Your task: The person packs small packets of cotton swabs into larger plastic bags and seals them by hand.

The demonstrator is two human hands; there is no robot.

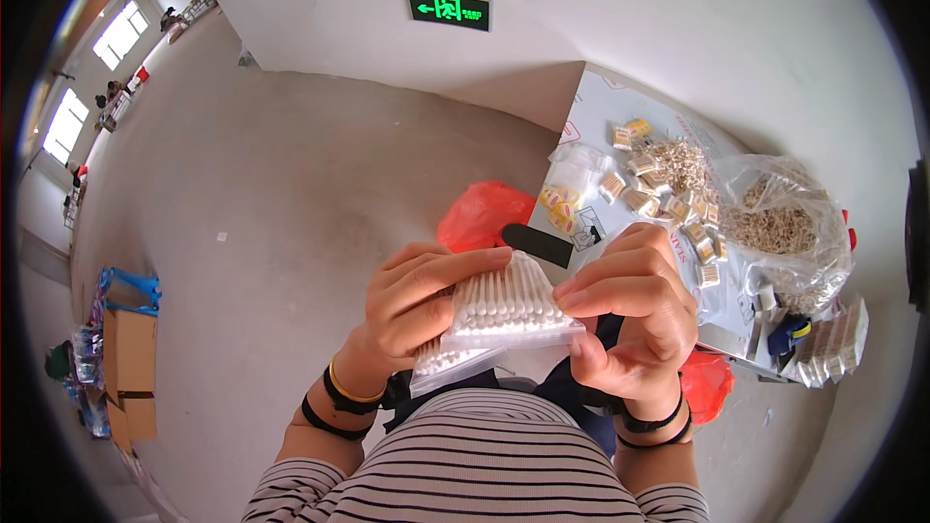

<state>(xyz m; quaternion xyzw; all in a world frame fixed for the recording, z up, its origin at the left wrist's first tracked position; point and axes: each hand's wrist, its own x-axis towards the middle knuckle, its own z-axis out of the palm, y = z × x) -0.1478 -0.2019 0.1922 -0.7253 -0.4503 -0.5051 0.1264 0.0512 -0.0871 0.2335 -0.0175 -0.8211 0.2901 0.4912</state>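
Note:
In front of my chest, a clear zip bag of white-tipped cotton swabs [509,302] is held between both hands, its zip edge toward me. My left hand [402,302] is closed on its left side, the index finger lying along the top. A second zip bag of cotton swabs [448,364] sits under the first, below the left fingers. My right hand [639,315] has its fingertips and thumb closed at the right end of the first bag, by the zip corner.
On the right, a table [608,102] carries loose swabs [683,163], several small swab bundles [641,200] and a large clear bag of swabs [780,223]. Red plastic bags [484,215] hang or lie near it. A cardboard box [131,353] stands far left. People sit in the distance.

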